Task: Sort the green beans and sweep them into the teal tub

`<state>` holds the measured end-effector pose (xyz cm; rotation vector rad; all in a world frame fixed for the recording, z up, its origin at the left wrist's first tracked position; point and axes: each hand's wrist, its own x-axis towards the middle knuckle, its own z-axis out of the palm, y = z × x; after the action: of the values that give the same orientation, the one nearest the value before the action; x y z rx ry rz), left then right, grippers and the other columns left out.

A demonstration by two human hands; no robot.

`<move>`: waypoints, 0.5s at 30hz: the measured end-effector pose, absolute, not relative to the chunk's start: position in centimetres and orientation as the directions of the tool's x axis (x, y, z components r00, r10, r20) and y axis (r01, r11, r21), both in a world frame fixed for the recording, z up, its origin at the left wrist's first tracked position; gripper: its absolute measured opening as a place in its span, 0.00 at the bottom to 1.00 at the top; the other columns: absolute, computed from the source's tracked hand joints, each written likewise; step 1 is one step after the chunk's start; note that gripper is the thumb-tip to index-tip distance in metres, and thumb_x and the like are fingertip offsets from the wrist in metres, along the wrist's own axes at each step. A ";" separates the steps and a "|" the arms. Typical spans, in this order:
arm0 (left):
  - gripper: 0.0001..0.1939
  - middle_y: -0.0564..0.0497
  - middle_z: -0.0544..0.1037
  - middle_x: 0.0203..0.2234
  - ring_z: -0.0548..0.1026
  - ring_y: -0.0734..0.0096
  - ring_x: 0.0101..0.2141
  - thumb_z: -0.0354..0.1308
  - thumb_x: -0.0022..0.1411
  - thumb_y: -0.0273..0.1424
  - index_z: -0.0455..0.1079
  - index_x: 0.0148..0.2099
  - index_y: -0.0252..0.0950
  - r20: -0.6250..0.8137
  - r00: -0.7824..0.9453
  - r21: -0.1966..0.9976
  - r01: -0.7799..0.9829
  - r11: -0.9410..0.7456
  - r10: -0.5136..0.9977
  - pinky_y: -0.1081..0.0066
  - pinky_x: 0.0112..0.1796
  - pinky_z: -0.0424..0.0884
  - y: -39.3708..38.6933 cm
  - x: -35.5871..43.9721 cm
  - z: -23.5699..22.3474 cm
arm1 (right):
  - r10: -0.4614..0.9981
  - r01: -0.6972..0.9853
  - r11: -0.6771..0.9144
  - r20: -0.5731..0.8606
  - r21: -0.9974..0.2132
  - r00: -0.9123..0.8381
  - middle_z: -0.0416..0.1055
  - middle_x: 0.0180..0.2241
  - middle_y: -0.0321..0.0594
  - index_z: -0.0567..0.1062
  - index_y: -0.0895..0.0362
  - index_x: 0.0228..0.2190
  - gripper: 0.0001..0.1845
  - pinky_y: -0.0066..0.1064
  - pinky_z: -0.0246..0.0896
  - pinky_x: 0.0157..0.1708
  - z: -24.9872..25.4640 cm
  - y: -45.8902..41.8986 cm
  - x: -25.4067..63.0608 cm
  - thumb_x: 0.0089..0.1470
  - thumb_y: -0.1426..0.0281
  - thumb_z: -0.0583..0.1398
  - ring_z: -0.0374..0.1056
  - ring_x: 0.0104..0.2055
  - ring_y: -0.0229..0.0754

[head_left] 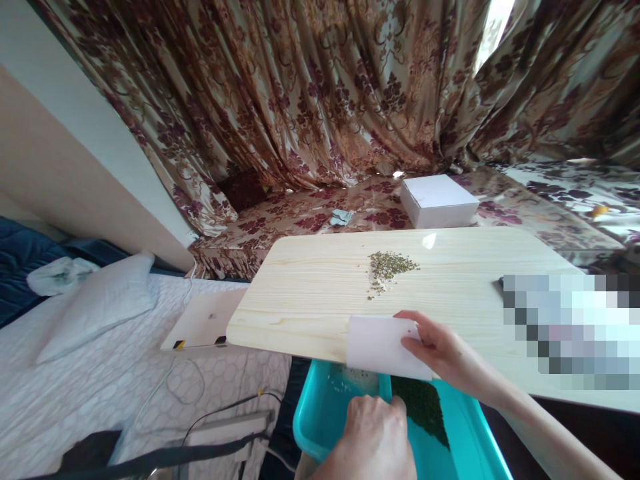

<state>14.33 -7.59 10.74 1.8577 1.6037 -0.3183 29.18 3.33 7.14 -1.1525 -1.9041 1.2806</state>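
The person beside me works with bare hands. The right hand (434, 345) has slender fingers and a narrow wrist, running into a long, slim forearm (530, 413), bare down its visible length. The left hand (375, 427) looks broader from here, with rounded knuckles along its back; most of its fingers are hidden.

Seeds (393, 265) on table (300, 287) — box (440, 200) behind

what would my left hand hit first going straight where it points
Your left hand would probably meet the white paper at the edge of the table; with depth unclear, it may pass beneath.
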 end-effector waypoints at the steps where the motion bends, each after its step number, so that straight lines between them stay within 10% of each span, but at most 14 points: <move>1: 0.18 0.34 0.79 0.41 0.77 0.45 0.44 0.47 0.60 0.24 0.71 0.49 0.30 -0.569 0.213 0.314 0.949 -0.030 0.794 0.51 0.45 0.71 -7.7 14.2 10.8 | 0.888 0.356 0.195 0.011 -0.914 -0.459 0.64 0.20 0.28 0.73 0.54 0.46 0.20 0.29 0.59 0.22 7.5 3.2 29.6 0.56 0.56 0.59 0.64 0.22 0.38; 11: 0.21 0.38 0.78 0.46 0.74 0.50 0.49 0.45 0.63 0.25 0.70 0.54 0.34 -0.586 0.147 0.331 0.941 0.069 0.797 0.56 0.50 0.67 -8.9 12.8 10.0 | 0.979 0.246 0.204 0.198 -0.947 -0.051 0.81 0.31 0.43 0.69 0.54 0.55 0.41 0.37 0.72 0.28 7.9 8.2 35.4 0.44 0.48 0.68 0.77 0.31 0.49; 15: 0.21 0.41 0.78 0.46 0.74 0.51 0.48 0.47 0.61 0.25 0.71 0.54 0.37 -0.599 0.047 0.284 0.946 0.157 0.800 0.58 0.50 0.66 -8.7 12.1 8.7 | 0.961 0.234 0.221 0.252 -0.947 0.114 0.83 0.36 0.46 0.73 0.53 0.49 0.33 0.46 0.75 0.39 6.5 10.1 35.0 0.44 0.50 0.69 0.79 0.38 0.54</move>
<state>12.13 -8.73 8.66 1.6686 1.7765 -0.2828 34.97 10.07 6.50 -1.2461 -1.3629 0.8140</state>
